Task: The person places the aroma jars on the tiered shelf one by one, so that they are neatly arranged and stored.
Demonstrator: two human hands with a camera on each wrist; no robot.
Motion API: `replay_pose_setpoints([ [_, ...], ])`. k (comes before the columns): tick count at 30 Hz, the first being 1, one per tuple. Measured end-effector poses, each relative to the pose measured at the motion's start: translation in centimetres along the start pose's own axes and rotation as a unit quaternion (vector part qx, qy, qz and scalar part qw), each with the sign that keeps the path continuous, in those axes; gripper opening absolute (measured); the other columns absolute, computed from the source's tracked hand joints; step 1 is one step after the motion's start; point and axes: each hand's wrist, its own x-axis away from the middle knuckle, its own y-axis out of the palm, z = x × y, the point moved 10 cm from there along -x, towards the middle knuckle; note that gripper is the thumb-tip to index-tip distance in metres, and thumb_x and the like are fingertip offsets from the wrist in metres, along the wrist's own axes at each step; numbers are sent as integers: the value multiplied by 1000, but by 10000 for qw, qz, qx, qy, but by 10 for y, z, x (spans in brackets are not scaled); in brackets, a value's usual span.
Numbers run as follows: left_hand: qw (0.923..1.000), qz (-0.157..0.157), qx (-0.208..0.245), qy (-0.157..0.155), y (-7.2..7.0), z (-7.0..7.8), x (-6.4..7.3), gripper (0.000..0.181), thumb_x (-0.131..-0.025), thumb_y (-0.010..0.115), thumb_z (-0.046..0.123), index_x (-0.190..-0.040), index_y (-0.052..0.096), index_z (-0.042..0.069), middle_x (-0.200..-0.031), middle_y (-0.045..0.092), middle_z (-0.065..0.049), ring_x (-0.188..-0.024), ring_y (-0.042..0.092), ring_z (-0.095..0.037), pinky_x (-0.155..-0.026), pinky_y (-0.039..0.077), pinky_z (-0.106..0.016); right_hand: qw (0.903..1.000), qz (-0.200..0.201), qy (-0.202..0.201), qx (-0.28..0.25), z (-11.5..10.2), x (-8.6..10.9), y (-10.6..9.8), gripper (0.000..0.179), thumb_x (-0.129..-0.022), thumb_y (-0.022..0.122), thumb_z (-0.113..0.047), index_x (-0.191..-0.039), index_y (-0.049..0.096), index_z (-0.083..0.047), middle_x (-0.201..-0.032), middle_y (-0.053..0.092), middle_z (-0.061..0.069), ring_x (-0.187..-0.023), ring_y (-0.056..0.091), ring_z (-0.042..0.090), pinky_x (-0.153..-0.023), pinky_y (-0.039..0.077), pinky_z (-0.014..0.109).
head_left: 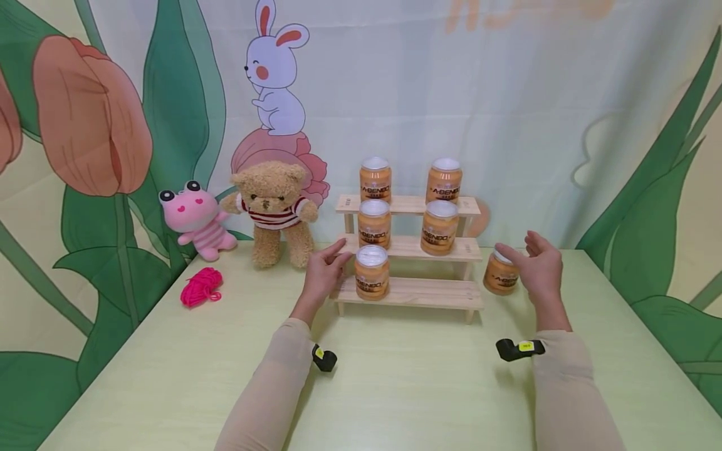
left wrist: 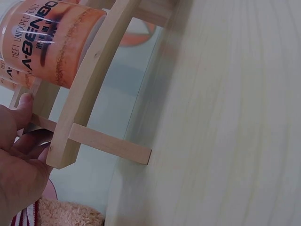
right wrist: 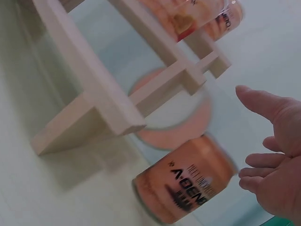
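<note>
A three-tier wooden display stand point(head_left: 420, 287) carries several orange jars with silvery lids. Two jars stand on the top tier, two on the middle tier, and one jar point(head_left: 372, 275) at the left of the bottom tier. My left hand point(head_left: 326, 272) grips the stand's left side, its fingers point(left wrist: 35, 141) curled at the side frame. To the right of the stand, another orange jar point(head_left: 499, 275) stands upright on the table. My right hand point(head_left: 540, 269) is beside that jar, fingers spread and relaxed; in the right wrist view the fingertips point(right wrist: 249, 176) are right by its lid end.
A teddy bear point(head_left: 273, 210) in a striped sweater and a pink frog plush point(head_left: 197, 219) sit at the back left. Pink yarn point(head_left: 202, 287) lies in front of them. A printed curtain point(head_left: 507, 125) hangs behind the table point(head_left: 406, 382).
</note>
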Motion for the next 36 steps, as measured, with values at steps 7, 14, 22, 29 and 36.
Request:
replay_pose_setpoints([
  [7, 9999, 54, -113, -11, -1, -1, 0, 43, -97, 67, 17, -139, 61, 10, -106, 72, -22, -62, 50, -10, -52, 38, -19, 9994, -341, 81, -9, 17, -5, 17, 103, -88, 76, -45, -162, 12, -11, -165, 15, 12, -150, 16, 31, -115, 25, 48],
  [14, 9999, 23, -97, -33, 0, -1, 0, 43, -97, 66, 18, -139, 61, 10, -109, 71, -23, -61, 50, -9, -52, 39, -19, 9993, -304, -112, 200, 22, -8, 21, 106, -87, 77, -44, -161, 11, -6, -162, 19, 21, -144, 29, 37, -110, 34, 53],
  [22, 10000, -4, -77, -57, 1, -1, 0, 44, -97, 67, 19, -139, 61, 10, -110, 70, -24, -60, 50, -8, -51, 38, -18, 9995, -249, 8, 179, 37, -11, 23, 102, -86, 79, -41, -159, 18, -2, -155, 33, 26, -136, 39, 39, -109, 36, 53],
  [29, 9998, 30, -149, -86, -1, -3, -1, 43, -97, 67, 20, -139, 61, 13, -105, 72, -19, -61, 50, -9, -51, 38, -19, 9998, -147, 161, -17, 47, -14, 24, 87, -86, 80, -38, -153, 38, -3, -148, 45, 21, -133, 43, 33, -110, 37, 49],
  [36, 9998, 82, -162, -105, -2, -4, -1, 43, -97, 67, 20, -139, 62, 14, -100, 74, -10, -60, 49, -9, -51, 38, -20, 9992, 10, 332, -230, 53, -15, 22, 77, -83, 83, -38, -146, 51, -7, -143, 51, 16, -129, 46, 29, -109, 37, 47],
])
